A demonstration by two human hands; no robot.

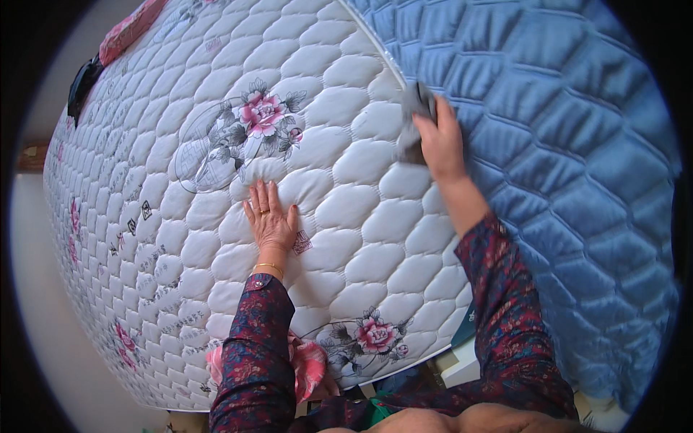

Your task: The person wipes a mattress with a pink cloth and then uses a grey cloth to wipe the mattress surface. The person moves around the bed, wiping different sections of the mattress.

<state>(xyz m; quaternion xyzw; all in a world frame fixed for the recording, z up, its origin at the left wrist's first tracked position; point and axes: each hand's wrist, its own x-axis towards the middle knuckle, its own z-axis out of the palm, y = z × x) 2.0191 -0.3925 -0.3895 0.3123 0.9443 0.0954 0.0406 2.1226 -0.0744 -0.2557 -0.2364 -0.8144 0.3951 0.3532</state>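
A white quilted mattress [361, 231] printed with pink peonies and grey leaves fills the middle and left. My left hand [272, 224] lies flat on it with the fingers spread, below a large flower print; a ring and a gold bracelet show. Farther right, my right hand [442, 144] grips a grey cloth [415, 137] against the mattress near its right edge. The hand and cloth are slightly blurred. Beside it, a blue quilted cover [570, 159] spreads over the right side, its border running along the mattress's edge.
Pink patterned fabric [310, 368] is bunched near my left forearm at the front edge. At the far left corner lie another pink cloth [130, 32] and a black item [84, 85]. White furniture [462, 364] shows below the front edge, and a pale wall [36, 252] stands at the left.
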